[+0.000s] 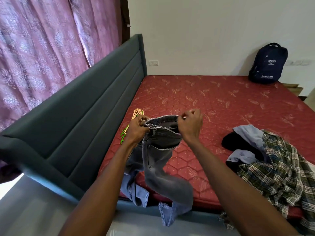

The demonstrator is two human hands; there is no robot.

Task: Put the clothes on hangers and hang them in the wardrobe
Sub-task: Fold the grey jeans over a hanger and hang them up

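I hold up a pair of grey jeans (pixel 158 150) over the near edge of the bed. My left hand (pixel 136 129) pinches the waistband at its left end, and my right hand (pixel 190 126) pinches it at the right end. The legs hang down past the mattress edge. Orange and green plastic hangers (pixel 136 114) lie on the mattress behind my left hand, partly hidden by it. A pair of blue jeans (pixel 136 189) droops over the bed edge under the grey pair.
A red patterned mattress (pixel 213 103) fills the bed, with a dark padded headboard (pixel 85 120) on the left. A heap of clothes with a plaid shirt (pixel 281 171) lies at the right. A navy backpack (pixel 268 63) leans on the far wall. Purple curtains (pixel 42 48) hang left.
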